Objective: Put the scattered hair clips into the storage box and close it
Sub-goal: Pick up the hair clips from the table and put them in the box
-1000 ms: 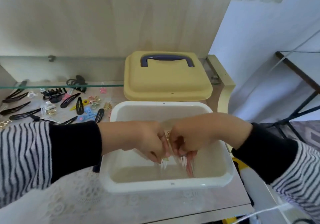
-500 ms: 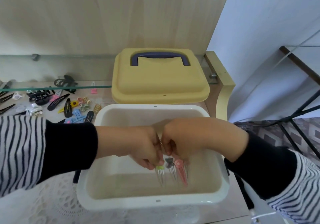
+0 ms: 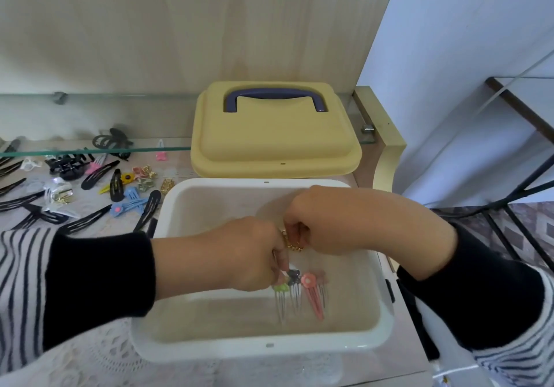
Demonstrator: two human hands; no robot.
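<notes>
Early days: left hand (image 3: 239, 254) and right hand (image 3: 323, 222), each grip pinching clips (image 3: 292, 278) inside the open box (image 3: 269, 345); most scattered clips (image 3: 120, 195) await on the table (image 3: 90, 362), lid (image 3: 269, 147) off.

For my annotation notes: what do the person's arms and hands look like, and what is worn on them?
The left hand and right hand are bare, no gloves. The left arm wears a snug black inner sleeve under a looser white sleeve with dark stripes; the right arm's black sleeve and striped sleeve match. No watch shows.
</notes>
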